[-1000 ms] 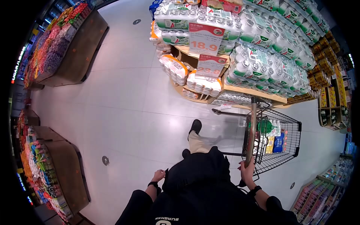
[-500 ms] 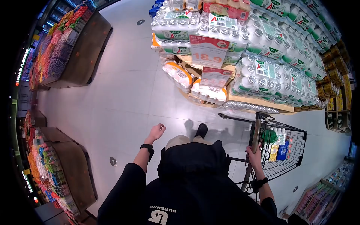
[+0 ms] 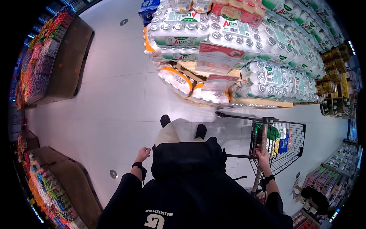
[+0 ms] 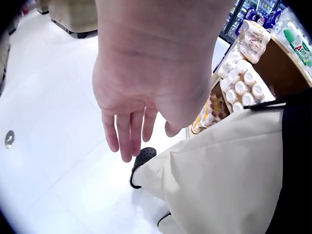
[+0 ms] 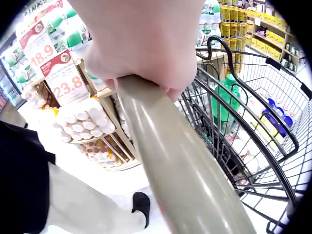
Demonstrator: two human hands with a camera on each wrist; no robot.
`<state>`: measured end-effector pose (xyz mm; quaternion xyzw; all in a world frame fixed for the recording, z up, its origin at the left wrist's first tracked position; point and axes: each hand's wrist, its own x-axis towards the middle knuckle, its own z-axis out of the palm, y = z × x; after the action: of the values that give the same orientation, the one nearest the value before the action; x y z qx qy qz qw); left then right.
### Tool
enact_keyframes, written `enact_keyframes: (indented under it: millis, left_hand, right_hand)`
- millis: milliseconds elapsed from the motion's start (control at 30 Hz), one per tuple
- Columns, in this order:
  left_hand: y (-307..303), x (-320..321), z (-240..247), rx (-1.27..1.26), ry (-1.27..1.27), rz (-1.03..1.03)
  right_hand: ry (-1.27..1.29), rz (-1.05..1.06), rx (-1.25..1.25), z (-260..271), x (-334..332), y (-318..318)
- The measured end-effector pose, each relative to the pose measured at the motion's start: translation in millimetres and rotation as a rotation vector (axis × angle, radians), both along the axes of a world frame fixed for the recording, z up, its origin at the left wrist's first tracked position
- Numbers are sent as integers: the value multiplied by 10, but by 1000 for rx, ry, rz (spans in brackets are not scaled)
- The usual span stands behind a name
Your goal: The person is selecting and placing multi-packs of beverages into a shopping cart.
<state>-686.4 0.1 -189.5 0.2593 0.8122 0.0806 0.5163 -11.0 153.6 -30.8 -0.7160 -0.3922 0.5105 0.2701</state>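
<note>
My right hand (image 3: 262, 157) is wrapped round the handle (image 5: 170, 156) of a shopping cart, a thick grey-brown bar. In the right wrist view, its fingertips disappear behind that bar. The cart's black wire basket (image 3: 304, 143) stands to the right of my legs. Inside it lie a big green bottle (image 5: 225, 100), white bottles (image 3: 281, 129) and a blue pack (image 3: 283, 145). At my left side hangs my left hand (image 4: 146, 87) over the floor, its fingers loosely extended and holding nothing.
Ahead stands a display shelf (image 5: 119, 122) stacked with white bottle packs (image 3: 181, 28). Price signs (image 3: 221, 58) hang on its front. Brown bins (image 3: 63, 61) heaped with colourful packets line the left. Another person (image 3: 316, 200) is near shelves at the lower right.
My left hand swung forward, then came back a little toward my left side. A foot stepped forward on the left. My right hand has stayed on the cart handle.
</note>
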Motion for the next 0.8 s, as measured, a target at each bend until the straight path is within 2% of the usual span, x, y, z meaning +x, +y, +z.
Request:
enact_keyframes:
  millis: [100, 133, 167, 233, 333, 433, 567, 600, 633, 700, 767, 800]
  left_hand:
    - [54, -374, 108, -25, -10, 4]
    - [112, -501, 57, -37, -7, 13]
    - [222, -640, -37, -11, -13, 13]
    - [340, -930, -159, 12, -21, 7]
    - [871, -1172, -172, 56, 48, -146]
    - [1402, -1358, -276, 167, 45, -152]
    - [2090, -1422, -251, 243, 35, -216]
    - [2191, -1400, -221, 255, 19, -241]
    - [2315, -1403, -239, 278, 6, -267]
    - [2465, -1385, -286, 310, 1, -331]
    - [2512, -1378, -307, 294, -8, -341]
    - [2499, -1404, -360, 283, -8, -357]
  right_hand:
    - [-508, 190, 57, 110, -51, 2]
    - [-621, 127, 127, 256, -247, 30]
    - [-781, 116, 136, 141, -198, 7]
    - [-1017, 33, 37, 173, -369, 28]
    - [-1193, -212, -97, 94, -587, 82]
    - [-1128, -279, 24, 131, -830, 126]
    - [-1474, -227, 10, -25, -1124, 143]
    - [-1376, -237, -18, 65, -1291, 169]
    - [-1423, -217, 90, 68, -1436, 170]
    - [-1345, -63, 242, 86, -1738, 158]
    - [-1020, 191, 274, 2, -2021, 151]
    - [-921, 408, 193, -17, -2213, 144]
